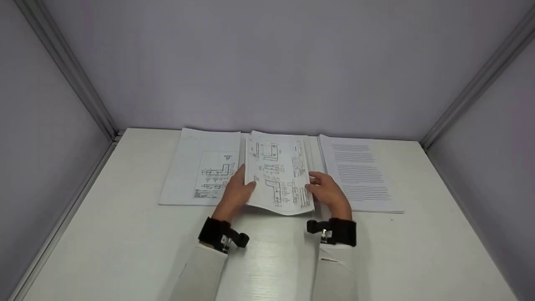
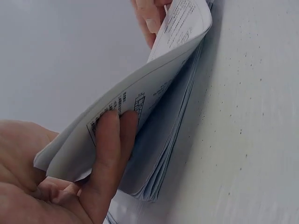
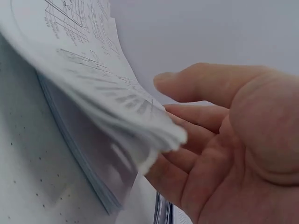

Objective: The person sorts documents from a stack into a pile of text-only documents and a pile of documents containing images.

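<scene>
Several printed sheets (image 1: 276,167) with technical drawings are lifted off a paper stack (image 2: 161,163), their near edge bowed. My left hand (image 1: 238,192) grips their left edge, thumb on top; in the left wrist view its fingers (image 2: 107,144) press the printed underside. At the right edge is my right hand (image 1: 330,192). In the right wrist view its thumb (image 3: 201,84) stands apart from the paper, and its loosely bent fingers (image 3: 196,130) reach behind the sheets' edge, partly hidden.
On the left of the white table (image 1: 113,242) lies a stack of drawings (image 1: 184,171), close by my left hand. A stack of text pages (image 1: 361,175) lies on the right, beside my right hand. A grey wall (image 1: 276,67) rises behind the table.
</scene>
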The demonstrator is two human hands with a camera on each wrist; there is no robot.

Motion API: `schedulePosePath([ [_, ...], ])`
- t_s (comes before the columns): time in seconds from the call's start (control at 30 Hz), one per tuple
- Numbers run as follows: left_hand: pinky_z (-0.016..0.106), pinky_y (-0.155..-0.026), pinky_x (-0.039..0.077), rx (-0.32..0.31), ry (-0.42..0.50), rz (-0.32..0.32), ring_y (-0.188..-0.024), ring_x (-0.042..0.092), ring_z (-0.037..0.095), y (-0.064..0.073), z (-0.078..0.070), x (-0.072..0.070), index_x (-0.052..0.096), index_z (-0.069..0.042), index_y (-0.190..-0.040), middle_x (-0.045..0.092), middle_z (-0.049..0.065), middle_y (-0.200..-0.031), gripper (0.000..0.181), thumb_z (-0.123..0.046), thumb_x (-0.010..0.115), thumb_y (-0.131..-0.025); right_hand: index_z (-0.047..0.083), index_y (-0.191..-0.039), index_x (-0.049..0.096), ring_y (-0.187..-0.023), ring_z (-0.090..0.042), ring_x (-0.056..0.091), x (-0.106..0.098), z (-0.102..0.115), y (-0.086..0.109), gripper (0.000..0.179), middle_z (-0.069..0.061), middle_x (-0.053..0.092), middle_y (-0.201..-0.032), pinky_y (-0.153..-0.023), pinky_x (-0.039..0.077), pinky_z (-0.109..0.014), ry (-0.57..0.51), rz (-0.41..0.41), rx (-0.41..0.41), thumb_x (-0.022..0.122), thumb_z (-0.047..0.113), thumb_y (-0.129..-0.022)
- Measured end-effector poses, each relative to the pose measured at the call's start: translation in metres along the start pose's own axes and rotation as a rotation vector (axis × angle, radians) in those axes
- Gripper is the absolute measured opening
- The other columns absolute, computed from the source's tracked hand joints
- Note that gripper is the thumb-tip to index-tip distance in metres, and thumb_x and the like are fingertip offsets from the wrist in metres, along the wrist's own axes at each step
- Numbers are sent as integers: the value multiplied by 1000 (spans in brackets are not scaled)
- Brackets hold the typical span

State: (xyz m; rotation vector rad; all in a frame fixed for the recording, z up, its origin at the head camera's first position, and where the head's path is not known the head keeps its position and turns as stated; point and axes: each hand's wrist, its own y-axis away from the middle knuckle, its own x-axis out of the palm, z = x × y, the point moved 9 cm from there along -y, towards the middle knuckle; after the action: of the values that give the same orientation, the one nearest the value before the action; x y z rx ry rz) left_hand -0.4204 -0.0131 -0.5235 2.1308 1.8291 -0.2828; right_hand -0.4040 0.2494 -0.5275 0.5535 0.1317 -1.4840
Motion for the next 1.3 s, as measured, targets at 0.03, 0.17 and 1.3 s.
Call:
schedulePosePath([
  [0.03, 47, -122, 29, -1, -2, -3, -150, 37, 29, 0, 0, 0, 25, -9, -166, 40, 13, -164, 73, -12, 58, -100, -2, -156, 42, -118, -33, 65, 0, 0, 0, 58, -27, 58, -143, -98, 54, -43, 5, 1, 0, 59, 7, -101],
  [0.17, 47, -125, 25, -9, -27, -35, -153, 32, 33, -2, 1, -5, 29, -4, -164, 38, 18, -164, 71, -9, 59, -99, -3, -153, 46, -116, -32, 68, 0, 0, -1, 54, -27, 61, -140, -94, 56, -40, 5, 3, -2, 60, 6, -101],
  [1.3, 34, -85, 54, -98, 162, -258, -110, 69, 25, 20, 17, -155, 40, -19, -161, 62, 15, -143, 60, -20, 61, -105, 6, -147, 54, -82, -29, 77, 92, 102, 0, 48, -14, 78, -104, -69, 64, -39, -191, 179, -201, 62, 8, -99],
])
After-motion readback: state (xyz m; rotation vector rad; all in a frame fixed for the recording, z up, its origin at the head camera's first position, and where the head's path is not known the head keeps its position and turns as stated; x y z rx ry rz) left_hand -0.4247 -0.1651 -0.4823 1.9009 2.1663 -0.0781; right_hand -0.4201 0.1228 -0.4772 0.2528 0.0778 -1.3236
